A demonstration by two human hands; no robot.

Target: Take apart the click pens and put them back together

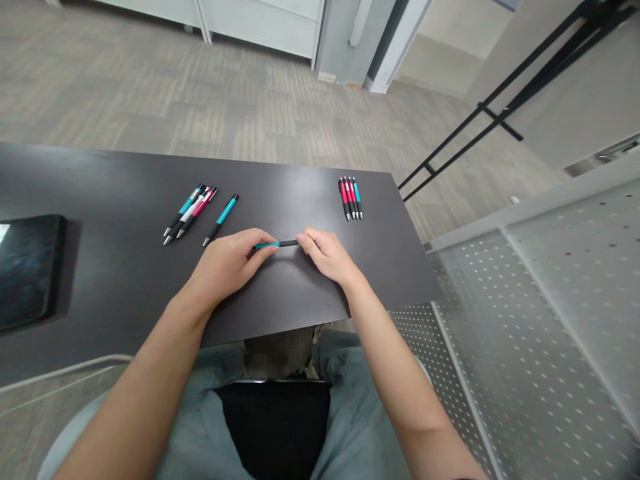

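A teal and black pen (287, 243) is held level between my two hands, just above the dark table (280, 300). My left hand (231, 259) pinches its teal end between thumb and fingers. Closed around the black end is my right hand (323, 252), whose fingers hide the tip. Left of my hands lies a single teal pen (226, 212). Beyond it a loose bunch holds a teal pen (187, 203), a white pen (193, 211) and a red pen (201, 208). At the right, several red pens (346, 197) and one teal pen (357, 193) lie side by side.
A black glossy tablet-like object (30, 270) rests at the table's left. The table's right edge runs near a perforated metal panel (500, 293). A black metal frame (480, 113) stands beyond the far right corner. White cabinets (265, 23) line the back.
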